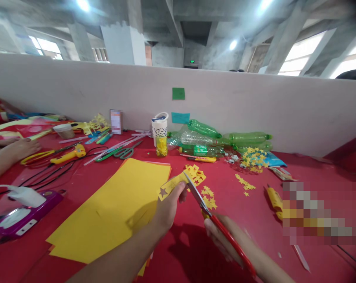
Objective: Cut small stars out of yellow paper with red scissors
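My left hand (167, 202) pinches a strip of yellow paper (173, 181) with a star drawn or cut out near its left end. In my right hand (225, 236) are red-handled scissors (229, 237), their blades reaching up to the strip's right end. Just beyond lie yellow paper scraps (198, 173) with star-shaped cut-outs. Small yellow paper stars (209, 197) are gathered beside the blades. To the left, a stack of yellow paper sheets (116, 212) lies on the red table, partly under my left forearm.
A white cup (159, 127) and green plastic bottles (204, 128) stand or lie along the partition. More stars (255, 159) are piled at right, near a glue gun (274, 200). At left are a purple power strip (27, 216), a yellow glue gun (68, 154) and another person's hand (21, 149).
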